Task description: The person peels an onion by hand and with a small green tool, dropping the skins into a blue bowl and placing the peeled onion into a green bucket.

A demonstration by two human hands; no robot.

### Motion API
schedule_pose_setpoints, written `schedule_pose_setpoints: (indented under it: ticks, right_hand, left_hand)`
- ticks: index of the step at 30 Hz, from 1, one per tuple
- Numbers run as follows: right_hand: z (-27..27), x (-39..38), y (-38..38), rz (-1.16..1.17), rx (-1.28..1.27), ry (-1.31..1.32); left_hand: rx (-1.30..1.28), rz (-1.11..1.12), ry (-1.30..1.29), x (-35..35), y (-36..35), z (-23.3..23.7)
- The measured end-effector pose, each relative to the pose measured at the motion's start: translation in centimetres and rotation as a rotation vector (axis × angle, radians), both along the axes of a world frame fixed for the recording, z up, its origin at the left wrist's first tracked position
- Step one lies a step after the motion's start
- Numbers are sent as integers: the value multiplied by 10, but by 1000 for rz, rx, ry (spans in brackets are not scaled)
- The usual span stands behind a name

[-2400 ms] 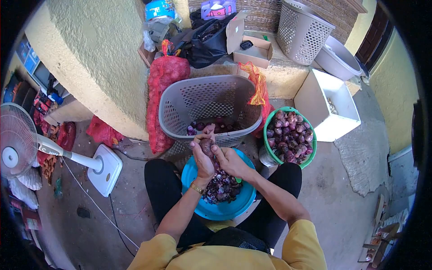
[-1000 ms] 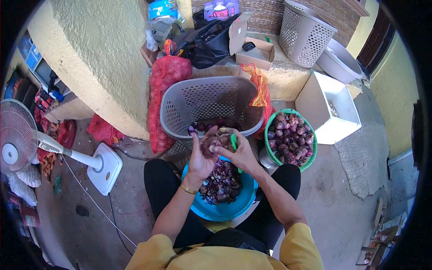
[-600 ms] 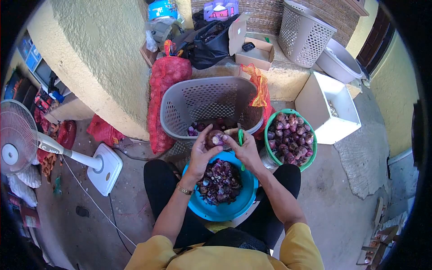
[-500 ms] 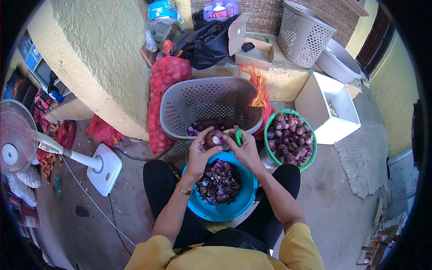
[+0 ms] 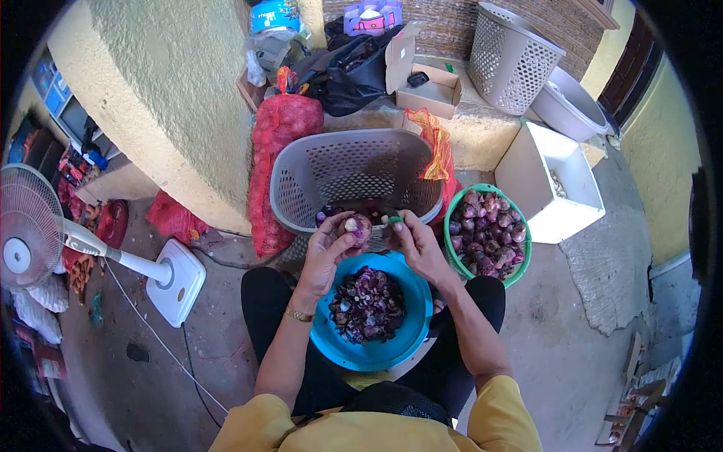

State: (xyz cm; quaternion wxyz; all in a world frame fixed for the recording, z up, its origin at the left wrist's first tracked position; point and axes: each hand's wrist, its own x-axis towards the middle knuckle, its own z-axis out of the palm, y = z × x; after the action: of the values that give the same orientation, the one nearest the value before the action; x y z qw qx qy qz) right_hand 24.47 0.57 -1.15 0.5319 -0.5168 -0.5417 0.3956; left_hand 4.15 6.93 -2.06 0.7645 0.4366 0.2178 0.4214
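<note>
My left hand (image 5: 329,248) grips a red onion (image 5: 354,226), partly peeled, above the front rim of the grey basket (image 5: 354,162). My right hand (image 5: 413,242) is closed around a small green-handled knife (image 5: 394,220) just right of the onion. Below both hands a blue bowl (image 5: 403,331) on my lap holds dark purple onion skins. A green tub (image 5: 449,242) full of unpeeled red onions stands to the right. A few peeled onions lie at the bottom of the grey basket.
Red mesh sacks (image 5: 277,143) flank the grey basket against a yellow pillar. A white standing fan (image 5: 34,233) lies at the left with its base (image 5: 176,282). A white box (image 5: 550,181), another grey basket (image 5: 508,56) and a cardboard box (image 5: 422,79) sit behind.
Both hands have risen from over the blue bowl to the grey basket's rim. The brown outer skin has come off the onion, which now shows pale and purple.
</note>
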Motion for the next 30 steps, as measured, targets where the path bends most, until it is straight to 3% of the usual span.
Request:
schedule_pose_setpoints:
  ticks: [2,5,8,10,22,30]
  right_hand:
    - [-3,2,2,-39,191,-272]
    - [14,-1,-5,-75,337,-478]
    - [25,1,-8,-64,290,-623]
    - [26,-1,-6,-80,278,-632]
    - [24,-2,-4,-59,340,-763]
    - [23,-6,-3,-65,367,-745]
  left_hand:
    - [29,-15,-7,-1,1,-2]
    - [58,-66,-54,-3,1,-1]
    - [125,-145,28,-7,2,-9]
    - [179,-140,136,-6,-1,-11]
    - [250,-270,209,-8,1,-16]
    - [267,-213,221,-8,-2,-11]
